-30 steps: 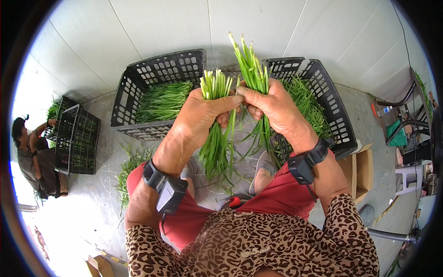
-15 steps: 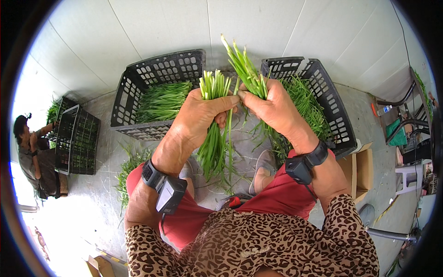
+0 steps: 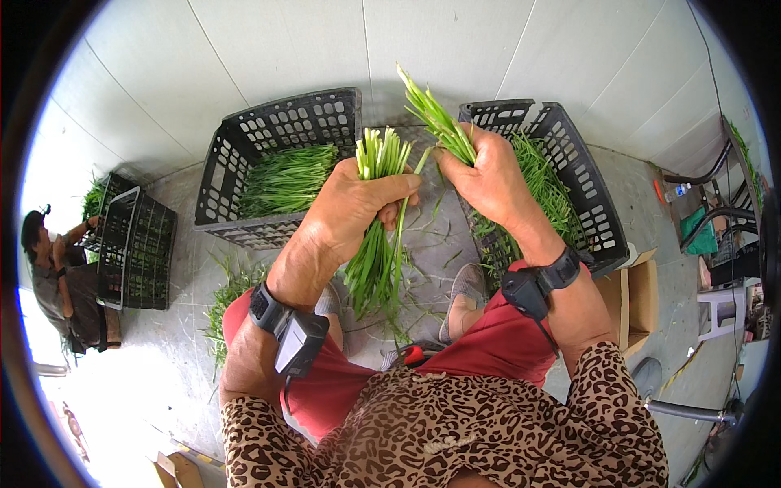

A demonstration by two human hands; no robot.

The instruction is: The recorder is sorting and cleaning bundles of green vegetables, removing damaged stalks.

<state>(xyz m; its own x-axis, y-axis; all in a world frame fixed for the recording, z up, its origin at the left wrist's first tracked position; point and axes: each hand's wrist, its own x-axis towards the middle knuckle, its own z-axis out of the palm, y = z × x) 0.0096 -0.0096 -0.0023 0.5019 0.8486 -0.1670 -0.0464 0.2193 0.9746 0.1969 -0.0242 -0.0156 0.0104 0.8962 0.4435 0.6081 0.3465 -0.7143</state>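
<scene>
Green stalks [image 3: 382, 156] were held in two bunches, one in each of the person's hands, raised over the floor [image 3: 435, 248] between the knees. The left hand [image 3: 354, 199] was curled closed around the left bunch [image 3: 373, 272], its thumb laid across the stems. The right hand [image 3: 490, 175] was also closed, around the thinner right bunch [image 3: 437, 119]. The hands were near each other but apart, and one stray stalk [image 3: 421, 160] leaned rightward from the left bunch.

Both bunches had pale, whitish-yellow ends pointing up, and the stems turned brighter green lower down. The left bunch was nearly upright, its slim, darker leaves hanging below the fist; the right bunch tilted to the left at its top.

Beyond the hands stood two black, slotted crates: the left crate [image 3: 248, 232] with greens lying in line, the right crate [image 3: 599, 203] with more tangled greens. One loose pile of greens [image 3: 228, 305] lay by the left knee. Farther left, one co-worker [image 3: 65, 285] sat beside more black crates [image 3: 134, 252].
</scene>
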